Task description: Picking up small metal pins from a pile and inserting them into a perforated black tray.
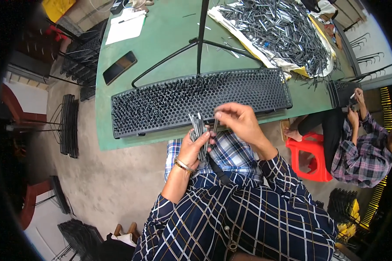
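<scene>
My left hand point(194, 146) is wrapped round an upright bundle of thin metal pins point(198, 126), whose tips stick out above the fingers. Just right of the bundle, my right hand point(241, 123) has thumb and forefinger pinched together on what looks like one thin pin point(215, 125); the fingertips are slightly blurred. Beyond both hands lies a long black panel full of holes point(257, 93), with a black rod frame point(199, 56) rising behind it. Dark pins point(146, 106) stand thickly in its left and middle holes, while bare holes show toward the right.
A large heap of loose pins point(278, 32) lies on a white sack at the back right of the green table point(161, 26). A phone point(120, 68) and white paper point(125, 28) are at left. Another person point(361, 152) works by a red stool point(309, 158). Black panels point(69, 126) stand on the floor.
</scene>
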Action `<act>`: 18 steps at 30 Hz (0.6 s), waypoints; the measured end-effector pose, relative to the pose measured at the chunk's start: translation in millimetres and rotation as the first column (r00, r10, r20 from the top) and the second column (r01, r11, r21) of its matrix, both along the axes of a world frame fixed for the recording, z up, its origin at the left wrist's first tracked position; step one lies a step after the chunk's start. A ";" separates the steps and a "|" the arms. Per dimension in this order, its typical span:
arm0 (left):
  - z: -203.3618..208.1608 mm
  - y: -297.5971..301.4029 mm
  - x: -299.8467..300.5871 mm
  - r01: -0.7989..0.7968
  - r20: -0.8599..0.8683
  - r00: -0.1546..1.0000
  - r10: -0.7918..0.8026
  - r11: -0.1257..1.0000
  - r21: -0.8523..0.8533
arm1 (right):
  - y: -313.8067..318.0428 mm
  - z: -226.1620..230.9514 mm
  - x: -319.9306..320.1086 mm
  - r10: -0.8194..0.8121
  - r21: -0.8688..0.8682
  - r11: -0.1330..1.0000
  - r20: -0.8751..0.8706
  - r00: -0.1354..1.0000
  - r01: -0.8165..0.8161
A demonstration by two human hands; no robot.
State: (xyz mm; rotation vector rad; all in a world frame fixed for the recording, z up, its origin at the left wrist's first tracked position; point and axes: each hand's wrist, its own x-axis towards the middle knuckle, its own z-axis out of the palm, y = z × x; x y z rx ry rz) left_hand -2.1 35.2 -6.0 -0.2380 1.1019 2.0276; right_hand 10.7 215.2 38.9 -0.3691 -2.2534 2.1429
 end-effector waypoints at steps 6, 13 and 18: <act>2.6 0.0 -0.6 -0.008 0.028 1.000 0.006 0.997 0.074 | 17.0 15.4 -46.0 -0.129 0.215 0.959 -0.261 0.957 0.188; 5.8 -3.0 0.3 -0.018 -0.003 1.000 0.018 0.999 0.034 | 27.2 -11.9 -67.9 -0.036 0.331 0.930 -0.353 0.935 0.160; 2.9 -4.8 0.5 -0.018 0.007 1.000 0.017 0.999 0.042 | 28.1 -11.8 -67.4 -0.011 0.348 0.927 -0.344 0.939 0.139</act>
